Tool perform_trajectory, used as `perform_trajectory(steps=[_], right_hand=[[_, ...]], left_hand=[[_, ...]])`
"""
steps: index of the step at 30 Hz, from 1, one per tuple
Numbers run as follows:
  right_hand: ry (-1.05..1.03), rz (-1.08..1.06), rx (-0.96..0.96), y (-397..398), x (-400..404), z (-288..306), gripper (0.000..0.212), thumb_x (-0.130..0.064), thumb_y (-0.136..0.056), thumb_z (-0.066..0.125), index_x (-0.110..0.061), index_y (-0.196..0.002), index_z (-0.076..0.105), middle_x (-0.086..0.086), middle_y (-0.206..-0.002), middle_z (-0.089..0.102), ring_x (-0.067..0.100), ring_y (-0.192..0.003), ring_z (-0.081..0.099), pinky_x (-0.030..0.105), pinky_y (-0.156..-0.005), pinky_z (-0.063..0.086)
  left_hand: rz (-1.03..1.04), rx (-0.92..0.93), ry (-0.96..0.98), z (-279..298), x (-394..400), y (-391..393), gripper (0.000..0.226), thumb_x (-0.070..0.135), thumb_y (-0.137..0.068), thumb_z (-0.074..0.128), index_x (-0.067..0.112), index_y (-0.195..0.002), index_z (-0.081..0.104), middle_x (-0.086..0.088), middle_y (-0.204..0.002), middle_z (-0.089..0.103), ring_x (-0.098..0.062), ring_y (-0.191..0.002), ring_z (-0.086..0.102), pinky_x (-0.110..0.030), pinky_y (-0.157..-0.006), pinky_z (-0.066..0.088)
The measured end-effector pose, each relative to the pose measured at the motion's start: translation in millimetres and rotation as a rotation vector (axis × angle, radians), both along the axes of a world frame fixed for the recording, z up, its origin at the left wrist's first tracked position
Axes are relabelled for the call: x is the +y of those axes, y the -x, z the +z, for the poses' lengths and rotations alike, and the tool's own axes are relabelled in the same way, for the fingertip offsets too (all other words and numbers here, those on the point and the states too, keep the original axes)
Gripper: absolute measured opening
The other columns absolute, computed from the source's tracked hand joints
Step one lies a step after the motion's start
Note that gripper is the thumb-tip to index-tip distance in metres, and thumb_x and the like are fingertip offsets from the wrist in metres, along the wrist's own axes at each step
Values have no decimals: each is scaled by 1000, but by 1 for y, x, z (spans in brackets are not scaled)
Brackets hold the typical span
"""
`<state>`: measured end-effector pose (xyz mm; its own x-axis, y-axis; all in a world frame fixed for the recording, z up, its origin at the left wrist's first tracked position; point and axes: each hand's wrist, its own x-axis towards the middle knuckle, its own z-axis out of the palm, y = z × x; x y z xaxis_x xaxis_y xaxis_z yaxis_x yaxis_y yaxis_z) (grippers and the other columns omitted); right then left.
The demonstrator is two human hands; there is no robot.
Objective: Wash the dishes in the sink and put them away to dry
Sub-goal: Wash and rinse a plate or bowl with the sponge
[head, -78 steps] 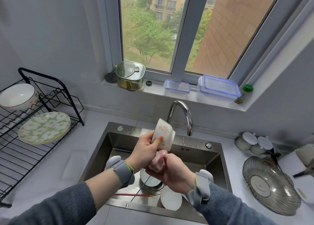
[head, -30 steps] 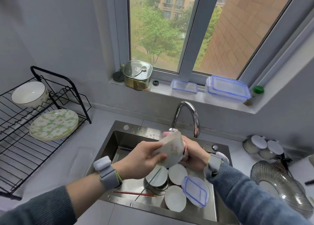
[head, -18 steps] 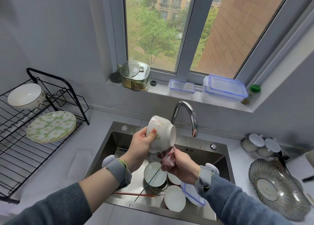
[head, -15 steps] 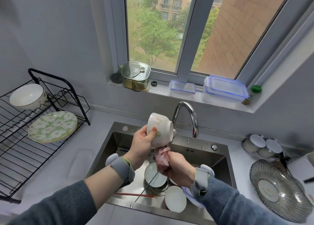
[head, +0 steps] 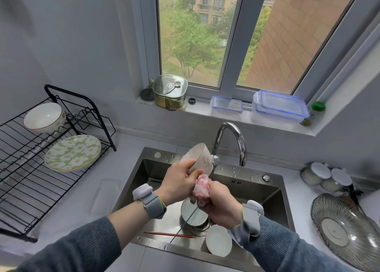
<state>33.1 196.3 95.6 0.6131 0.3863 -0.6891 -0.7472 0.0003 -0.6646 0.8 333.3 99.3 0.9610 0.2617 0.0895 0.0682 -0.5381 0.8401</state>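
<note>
My left hand (head: pixel 178 184) grips a white flowered bowl (head: pixel 200 158) by its rim, tilted on its side above the steel sink (head: pixel 267 191). Just below it, my right hand (head: pixel 221 205) holds a bunched pink cloth (head: pixel 201 187) that touches the bowl's lower side. Down in the sink lie more white bowls (head: pixel 219 243), a stack at the drain (head: pixel 193 212), and red chopsticks (head: pixel 168 234). The curved tap (head: pixel 232 140) stands behind the bowl.
A black wire drying rack (head: pixel 26 169) at the left carries a white bowl (head: pixel 44 117) and a green flowered plate (head: pixel 73 152). A ribbed glass dish (head: pixel 345 230) and lidded jars (head: pixel 327 176) stand at the right. Plastic boxes (head: pixel 279 105) and a gold tin (head: pixel 169 91) line the windowsill.
The bowl has turned in my left hand, its opening now facing up and left. My right hand with the cloth has stayed under it, wiping its outer side.
</note>
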Motion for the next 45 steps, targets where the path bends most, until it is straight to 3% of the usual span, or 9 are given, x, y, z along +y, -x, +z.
perform_trajectory(steps=[4,10,16,20,24,28,34,39,45], right_hand=[[114,-12,-235,-10,-1,11,21,-13,-105,49,-3,-116,65,9,-72,68,16,-50,60,20,-42,42],[271,104,-421,-35,-7,12,22,-19,-107,48,-3,-105,63,11,-84,68,11,-58,68,23,-48,50],[389,227,-625,-52,26,11,22,-43,-99,55,-22,-102,62,2,-105,70,22,-101,67,44,-94,54],[437,282,-678,-69,45,12,44,-69,-86,52,-28,-99,62,-3,-102,70,25,-104,67,50,-97,55],[433,302,-734,-78,78,35,35,-63,-88,54,-29,-96,56,8,-101,69,39,-101,67,56,-91,57],[412,314,-830,-73,103,56,23,-50,-97,49,-28,-97,55,5,-99,69,35,-96,69,56,-88,57],[399,423,-995,-59,133,88,17,-37,-106,46,-23,-111,55,1,-106,68,25,-102,64,43,-94,51],[396,520,-1072,-57,151,103,19,-33,-104,49,-25,-120,54,0,-110,69,23,-102,65,42,-94,51],[405,622,-1079,-49,159,99,21,-29,-100,52,-25,-120,55,-1,-108,69,20,-99,66,42,-93,54]], left_hand=[[-53,132,-84,-6,11,0,22,38,-90,60,18,-82,62,4,-69,64,-20,-65,55,-39,-64,52],[-151,85,-266,-11,15,33,34,31,-95,66,41,-67,49,24,-63,55,-6,-56,46,-14,-53,27],[-154,-27,-299,16,43,52,36,34,-96,64,38,-67,41,11,-61,48,-18,-59,39,-23,-55,28],[-142,-74,-314,35,54,55,36,31,-97,65,47,-70,46,14,-68,51,-14,-61,41,-14,-57,26],[-83,-102,-371,60,72,56,19,30,-97,66,34,-92,48,18,-96,53,-22,-70,40,-22,-58,29],[-20,-67,-517,81,107,57,13,35,-97,63,30,-94,52,-5,-74,62,-25,-65,48,-30,-59,29],[133,34,-751,119,185,67,24,43,-102,51,31,-81,48,10,-65,59,-15,-63,60,-35,-60,51],[264,124,-856,141,241,87,28,37,-102,53,27,-77,48,7,-57,55,-11,-56,52,-31,-52,35],[283,170,-841,126,258,116,32,39,-101,55,28,-73,44,6,-51,54,-12,-50,52,-31,-49,38]])
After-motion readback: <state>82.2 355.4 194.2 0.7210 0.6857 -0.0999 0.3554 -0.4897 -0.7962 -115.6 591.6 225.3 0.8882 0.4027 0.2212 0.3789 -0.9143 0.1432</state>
